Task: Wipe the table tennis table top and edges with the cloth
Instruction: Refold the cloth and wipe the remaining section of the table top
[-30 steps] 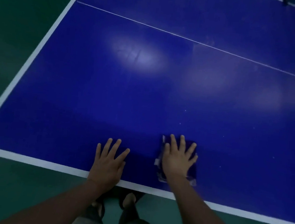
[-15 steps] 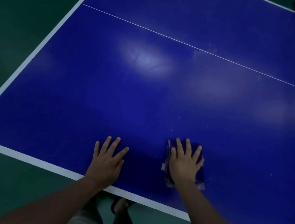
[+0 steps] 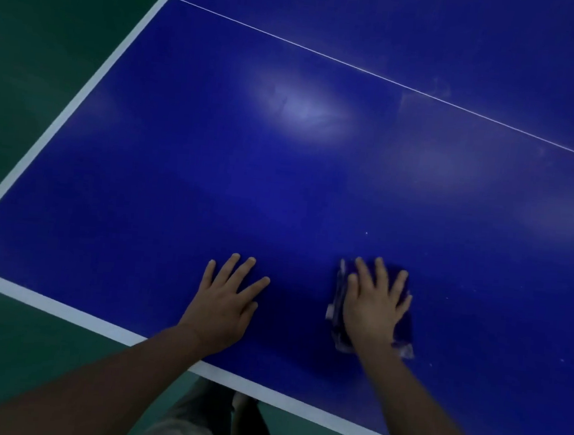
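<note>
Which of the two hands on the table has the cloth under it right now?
The right hand: it presses flat on the dark blue cloth, fingers spread. The left hand rests straight on the bare table tennis table, nearer the white end line.

A dim room. Dark green floor (image 3: 43, 61) spreads to the left and runs along the near side below the frame's lower edge, smooth and matte. Soft patches of overhead light (image 3: 304, 110) glare pale on the glossy blue, fainter ones to the right
</note>
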Demonstrator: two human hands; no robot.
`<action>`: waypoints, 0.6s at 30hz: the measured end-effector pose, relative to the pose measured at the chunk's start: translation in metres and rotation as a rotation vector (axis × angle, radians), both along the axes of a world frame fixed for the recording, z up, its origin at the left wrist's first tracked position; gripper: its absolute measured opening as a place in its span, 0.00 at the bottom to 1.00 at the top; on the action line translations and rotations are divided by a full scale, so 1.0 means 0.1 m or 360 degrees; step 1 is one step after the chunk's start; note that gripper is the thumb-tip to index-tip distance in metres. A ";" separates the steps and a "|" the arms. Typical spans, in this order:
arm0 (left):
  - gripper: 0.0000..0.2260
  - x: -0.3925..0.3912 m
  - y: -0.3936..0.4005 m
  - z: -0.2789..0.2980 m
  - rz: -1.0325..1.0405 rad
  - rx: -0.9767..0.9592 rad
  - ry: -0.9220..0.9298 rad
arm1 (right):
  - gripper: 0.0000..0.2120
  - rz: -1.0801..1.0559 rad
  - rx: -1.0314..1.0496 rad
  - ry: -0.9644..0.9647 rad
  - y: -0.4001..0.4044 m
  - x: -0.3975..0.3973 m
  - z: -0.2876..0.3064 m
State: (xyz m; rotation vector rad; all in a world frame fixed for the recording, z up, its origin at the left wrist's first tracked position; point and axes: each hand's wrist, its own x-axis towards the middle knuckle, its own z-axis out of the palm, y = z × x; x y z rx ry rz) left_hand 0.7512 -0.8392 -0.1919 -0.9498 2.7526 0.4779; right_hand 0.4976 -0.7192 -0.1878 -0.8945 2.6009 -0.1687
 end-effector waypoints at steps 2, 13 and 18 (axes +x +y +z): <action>0.22 -0.05 -0.09 -0.02 -0.0004 0.0033 -0.0014 | 0.23 -0.0304 -0.0095 -0.0070 -0.45 -0.16 -0.01; 0.27 -0.44 -0.70 -0.03 -0.0267 0.0015 -0.0067 | 0.26 0.0209 0.0171 0.0037 0.07 -0.10 0.05; 0.25 -0.63 -0.94 -0.05 -0.0291 0.0025 -0.0011 | 0.23 -0.0463 0.0003 0.0017 -0.97 -0.63 0.02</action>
